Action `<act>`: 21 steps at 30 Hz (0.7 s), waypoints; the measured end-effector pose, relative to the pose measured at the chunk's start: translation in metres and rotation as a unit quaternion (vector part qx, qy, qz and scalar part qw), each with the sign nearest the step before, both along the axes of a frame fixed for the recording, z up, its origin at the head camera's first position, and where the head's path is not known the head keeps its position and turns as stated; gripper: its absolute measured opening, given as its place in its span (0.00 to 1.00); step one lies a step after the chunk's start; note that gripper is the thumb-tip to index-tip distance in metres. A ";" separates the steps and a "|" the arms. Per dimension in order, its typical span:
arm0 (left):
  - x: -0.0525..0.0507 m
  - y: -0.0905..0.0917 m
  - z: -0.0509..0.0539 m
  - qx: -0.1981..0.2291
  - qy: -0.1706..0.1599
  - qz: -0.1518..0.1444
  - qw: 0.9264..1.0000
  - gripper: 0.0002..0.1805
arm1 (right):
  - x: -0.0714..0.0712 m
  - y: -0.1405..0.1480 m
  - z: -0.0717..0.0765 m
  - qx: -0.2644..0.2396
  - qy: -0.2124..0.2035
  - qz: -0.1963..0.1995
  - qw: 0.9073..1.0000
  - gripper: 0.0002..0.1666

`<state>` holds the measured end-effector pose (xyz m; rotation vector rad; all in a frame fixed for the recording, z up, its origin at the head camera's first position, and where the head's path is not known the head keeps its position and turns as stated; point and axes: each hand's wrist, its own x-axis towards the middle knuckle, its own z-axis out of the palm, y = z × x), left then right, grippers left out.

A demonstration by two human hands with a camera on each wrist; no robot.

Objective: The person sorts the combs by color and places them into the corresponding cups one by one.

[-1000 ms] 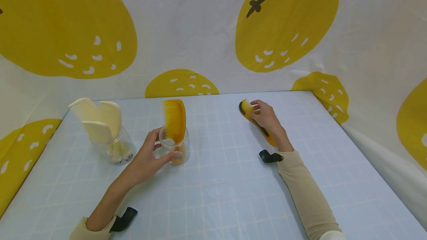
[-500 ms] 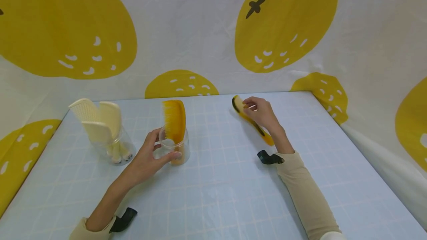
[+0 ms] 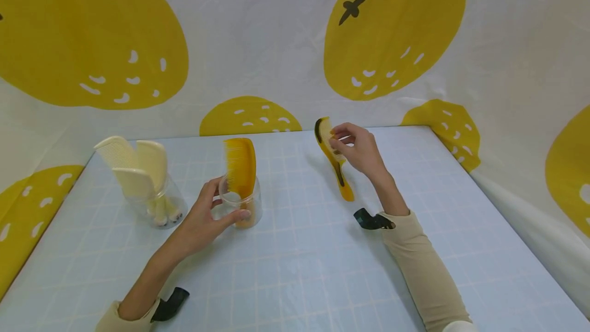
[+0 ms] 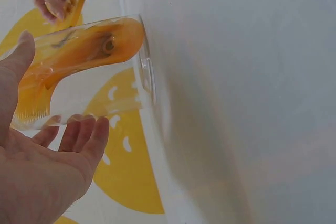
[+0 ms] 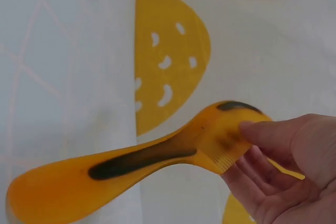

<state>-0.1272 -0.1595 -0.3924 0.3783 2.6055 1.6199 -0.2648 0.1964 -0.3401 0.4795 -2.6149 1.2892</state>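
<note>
My left hand (image 3: 205,222) grips a clear jar (image 3: 257,208) round its side, thumb in front and fingers behind. An amber comb (image 3: 243,165) stands in that jar with its toothed head up and its handle (image 4: 113,40) down inside. At the right, my right hand (image 3: 359,148) pinches a second amber comb with dark streaks (image 3: 338,168) by its toothed head. The right wrist view shows the thumb pressed on the teeth of this streaked comb (image 5: 157,156). Its handle hangs downward, apart from the table.
Left of my left hand stands another clear jar (image 3: 177,204) with several cream combs (image 3: 138,168), heads up. The table wears a pale blue checked cover (image 3: 295,270). Behind it hangs a white cloth (image 3: 258,40) with big yellow fruit prints.
My right hand has lifted the streaked comb off the table and shifted slightly left. The comb's handle has swung left and now points more steeply down. The left hand and its jar stay put.
</note>
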 end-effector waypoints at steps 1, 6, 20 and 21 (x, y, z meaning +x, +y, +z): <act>0.000 0.000 0.000 0.001 0.000 0.000 1.000 0.46 | 0.001 -0.001 0.002 -0.006 0.002 0.000 1.000 0.14; 0.000 0.000 0.000 0.006 0.000 -0.002 1.000 0.46 | 0.006 -0.005 0.008 -0.032 0.008 0.000 0.999 0.13; 0.000 -0.001 -0.001 0.003 0.006 -0.004 1.000 0.46 | 0.019 -0.013 0.022 -0.070 0.044 0.011 0.997 0.13; 0.000 -0.001 -0.001 0.003 0.005 -0.003 1.000 0.46 | 0.020 -0.013 0.023 -0.080 0.043 0.013 0.996 0.14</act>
